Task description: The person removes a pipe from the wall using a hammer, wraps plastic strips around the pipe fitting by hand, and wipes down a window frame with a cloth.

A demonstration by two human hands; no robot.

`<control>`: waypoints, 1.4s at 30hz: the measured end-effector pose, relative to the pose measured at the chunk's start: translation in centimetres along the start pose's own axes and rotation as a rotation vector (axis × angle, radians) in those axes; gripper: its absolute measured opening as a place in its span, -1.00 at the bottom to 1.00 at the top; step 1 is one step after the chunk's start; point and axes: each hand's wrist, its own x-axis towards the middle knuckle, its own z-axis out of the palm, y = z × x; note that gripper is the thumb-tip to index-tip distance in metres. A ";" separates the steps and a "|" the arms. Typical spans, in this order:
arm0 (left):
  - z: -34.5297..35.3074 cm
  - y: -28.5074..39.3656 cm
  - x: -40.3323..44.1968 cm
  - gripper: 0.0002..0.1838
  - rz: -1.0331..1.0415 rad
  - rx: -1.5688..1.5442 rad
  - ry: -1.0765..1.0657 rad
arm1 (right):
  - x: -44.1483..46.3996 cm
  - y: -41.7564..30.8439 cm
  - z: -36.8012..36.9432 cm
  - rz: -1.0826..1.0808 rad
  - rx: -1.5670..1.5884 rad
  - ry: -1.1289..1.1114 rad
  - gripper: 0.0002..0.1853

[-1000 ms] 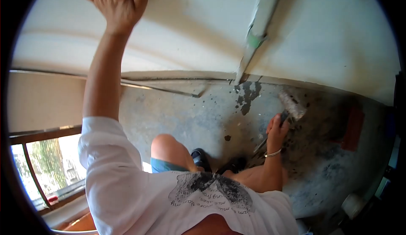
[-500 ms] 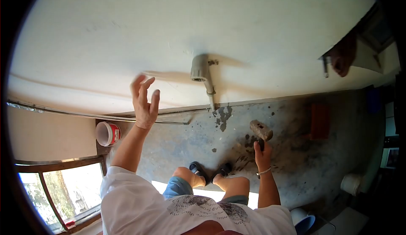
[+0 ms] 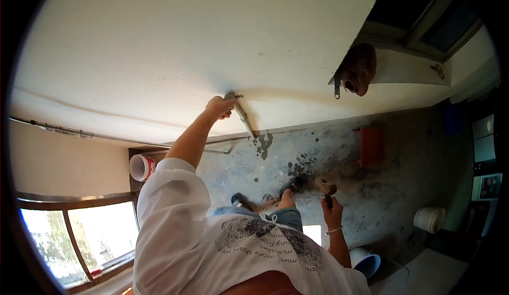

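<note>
My left hand [image 3: 220, 107] is closed round the upper end of a grey pipe [image 3: 242, 116] that stands by the pale wall [image 3: 159, 56]. The pipe runs down to the floor beside dark wet spots. In my right hand [image 3: 332, 214] is the dark handle of a hammer [image 3: 326, 185]. Its worn, dusty head points away from me, low over the concrete floor near my right foot. A bracelet circles my right wrist.
A red stool-like object [image 3: 372, 146] stands on the floor [image 3: 339, 152] to the right. Buckets [image 3: 429, 219] [image 3: 366, 263] are at the lower right, a white-and-red bucket [image 3: 142, 167] at the left. A brown object [image 3: 359, 69] sits on a ledge. A thin rod runs along the left wall.
My left hand has come down from the wall and taken hold of the pipe's top. The hammer in my right hand has moved nearer to me. My view has shifted right, and my feet have moved apart.
</note>
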 end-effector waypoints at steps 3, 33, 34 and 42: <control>0.6 1.1 -0.5 -0.58 -0.132 -0.028 0.049 | 2.2 2.3 -1.6 -0.082 0.063 0.003 -0.66; 2.6 2.0 -3.2 -0.49 -0.185 0.237 0.345 | 13.8 -3.2 -3.4 -0.157 0.121 -0.225 -0.67; 2.4 2.2 -3.3 -0.49 -0.196 0.226 0.316 | 14.6 -4.1 -2.4 -0.225 0.170 -0.228 -0.68; 3.2 1.3 -2.7 -0.60 -0.170 0.168 0.428 | 19.2 -10.9 -2.1 -0.343 0.100 -0.488 -0.66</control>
